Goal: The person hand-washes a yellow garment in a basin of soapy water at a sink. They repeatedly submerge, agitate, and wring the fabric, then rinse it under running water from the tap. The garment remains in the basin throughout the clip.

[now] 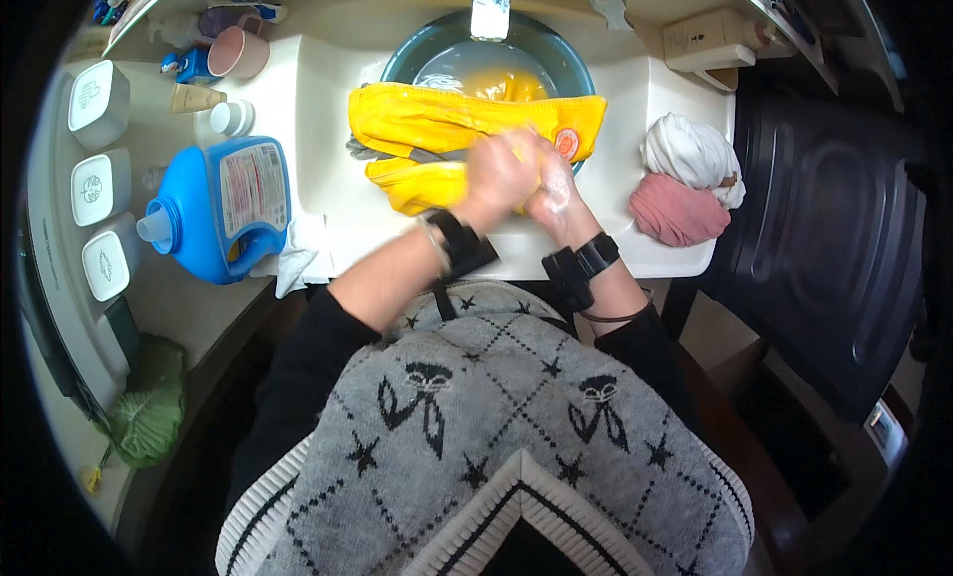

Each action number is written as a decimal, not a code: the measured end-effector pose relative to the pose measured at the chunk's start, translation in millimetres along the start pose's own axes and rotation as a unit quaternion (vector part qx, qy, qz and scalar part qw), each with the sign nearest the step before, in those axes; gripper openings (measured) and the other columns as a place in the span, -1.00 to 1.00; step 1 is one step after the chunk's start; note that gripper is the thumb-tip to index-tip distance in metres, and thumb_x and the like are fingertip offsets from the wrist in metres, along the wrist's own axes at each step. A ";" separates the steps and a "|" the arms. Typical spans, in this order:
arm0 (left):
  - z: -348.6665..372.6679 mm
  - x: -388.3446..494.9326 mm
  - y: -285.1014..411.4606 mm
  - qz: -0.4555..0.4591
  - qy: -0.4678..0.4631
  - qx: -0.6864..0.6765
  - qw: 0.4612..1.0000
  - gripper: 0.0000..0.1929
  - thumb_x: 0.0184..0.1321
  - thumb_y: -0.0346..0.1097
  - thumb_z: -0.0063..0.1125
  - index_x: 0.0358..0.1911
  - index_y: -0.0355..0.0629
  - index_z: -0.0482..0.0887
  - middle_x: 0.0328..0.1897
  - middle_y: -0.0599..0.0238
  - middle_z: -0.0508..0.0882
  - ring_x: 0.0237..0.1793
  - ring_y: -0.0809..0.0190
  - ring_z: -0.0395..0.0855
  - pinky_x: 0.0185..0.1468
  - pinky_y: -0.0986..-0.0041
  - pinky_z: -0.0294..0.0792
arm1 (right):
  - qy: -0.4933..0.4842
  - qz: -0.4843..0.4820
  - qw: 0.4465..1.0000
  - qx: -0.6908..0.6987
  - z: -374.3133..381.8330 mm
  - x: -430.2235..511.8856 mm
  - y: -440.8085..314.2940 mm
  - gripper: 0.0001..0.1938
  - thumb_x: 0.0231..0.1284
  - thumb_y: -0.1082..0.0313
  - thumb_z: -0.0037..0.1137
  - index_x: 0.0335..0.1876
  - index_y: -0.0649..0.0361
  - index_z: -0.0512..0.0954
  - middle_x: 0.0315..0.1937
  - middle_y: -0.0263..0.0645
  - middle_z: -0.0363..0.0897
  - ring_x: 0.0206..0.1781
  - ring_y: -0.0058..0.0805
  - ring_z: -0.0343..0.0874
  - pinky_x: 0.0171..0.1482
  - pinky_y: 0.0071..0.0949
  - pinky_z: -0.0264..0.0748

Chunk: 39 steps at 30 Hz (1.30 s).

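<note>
A wet yellow garment (417,122) with an orange round patch lies over the near rim of a green basin (569,54) in a white sink. Part of the yellow cloth sits in the basin's cloudy water. My left hand (502,166), blurred, is closed on the garment's cloth near its middle. Pressed close against it, my right hand (552,181) grips the same cloth, with white suds on its back near the wrist. The fingers of both hands are partly hidden. Above the basin's far rim is a metal faucet (491,10).
A blue detergent jug (201,203) lies left of the sink, near a white cloth (301,256), a pink cup (238,52) and white lidded containers (100,103). White (689,151) and pink (679,209) bundled cloths rest on the sink's right ledge. A pump bottle (703,40) is behind them.
</note>
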<state>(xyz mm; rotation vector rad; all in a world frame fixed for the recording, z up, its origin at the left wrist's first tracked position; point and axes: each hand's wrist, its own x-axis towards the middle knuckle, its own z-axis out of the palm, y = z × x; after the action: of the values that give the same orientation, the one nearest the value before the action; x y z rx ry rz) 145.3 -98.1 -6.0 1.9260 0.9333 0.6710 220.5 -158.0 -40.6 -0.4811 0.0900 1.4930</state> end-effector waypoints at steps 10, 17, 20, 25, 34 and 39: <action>-34.6 15.7 -54.5 -0.201 -0.107 -0.215 0.950 -0.63 0.28 -0.10 0.07 -0.42 -0.35 0.61 -0.33 0.05 0.71 -0.26 0.18 0.66 -0.13 0.46 0.44 | 0.322 -0.126 0.897 -0.275 42.7 -26.2 -26.8 -0.59 0.45 0.07 -0.24 0.00 0.34 0.43 -0.09 -0.20 0.54 -0.04 -0.46 0.54 0.08 -0.50 0.43; -69.7 19.5 -34.2 -0.111 -0.273 -0.182 0.938 -0.75 0.15 -0.35 0.24 -0.47 -0.13 0.35 -0.37 0.33 0.56 -0.26 0.41 0.48 -0.13 0.57 0.36 | 0.352 -0.206 0.789 -0.461 18.5 -29.7 -31.3 -0.57 0.43 0.10 -0.17 -0.29 0.41 0.52 -0.35 -0.27 0.56 -0.26 -0.59 0.48 -0.13 -0.57 0.43; -52.1 9.6 -5.6 -0.120 -0.177 -0.230 0.949 -0.86 0.15 -0.48 0.08 -0.26 -0.20 0.42 -0.45 0.40 0.47 -0.32 0.44 0.46 -0.18 0.60 0.35 | 0.369 -0.248 0.789 -0.423 16.0 -22.1 -19.8 -0.59 0.45 0.11 -0.22 -0.17 0.37 0.53 -0.30 -0.28 0.55 -0.22 -0.59 0.49 -0.15 -0.56 0.46; -14.8 -3.7 23.1 0.055 -0.047 -0.069 0.995 -0.79 0.14 -0.28 0.04 -0.59 -0.12 0.64 -0.56 -0.04 0.62 -0.52 -0.07 0.62 -0.41 0.23 0.44 | 0.349 -0.204 0.872 -0.277 33.7 -11.6 11.4 -0.63 0.45 0.09 -0.25 -0.07 0.27 0.46 -0.23 -0.33 0.53 -0.19 -0.56 0.51 -0.12 -0.55 0.46; -13.7 0.8 15.2 -0.061 -0.005 -0.067 0.996 -0.60 0.32 -0.16 -0.13 -0.56 -0.29 0.59 -0.62 -0.11 0.57 -0.56 -0.16 0.57 -0.45 0.18 0.39 | 0.208 -0.072 0.967 -0.128 34.8 -15.7 11.1 -0.74 0.45 0.13 -0.23 -0.08 0.12 0.45 -0.18 -0.37 0.53 -0.12 -0.55 0.51 0.00 -0.52 0.45; -4.7 -4.8 7.3 -0.010 -0.007 -0.031 0.999 -0.62 0.34 -0.15 -0.12 -0.52 -0.27 0.59 -0.58 -0.10 0.57 -0.55 -0.15 0.56 -0.44 0.19 0.37 | 0.298 -0.110 0.937 -0.147 29.0 -12.1 13.8 -0.68 0.40 0.08 -0.15 -0.03 0.20 0.43 -0.17 -0.30 0.49 -0.10 -0.54 0.48 -0.02 -0.51 0.46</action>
<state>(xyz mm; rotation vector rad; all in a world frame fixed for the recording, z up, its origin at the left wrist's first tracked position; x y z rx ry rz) 141.6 -102.2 2.2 1.8615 0.9117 0.6669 199.2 -158.7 -13.7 -1.1435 0.2813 1.1018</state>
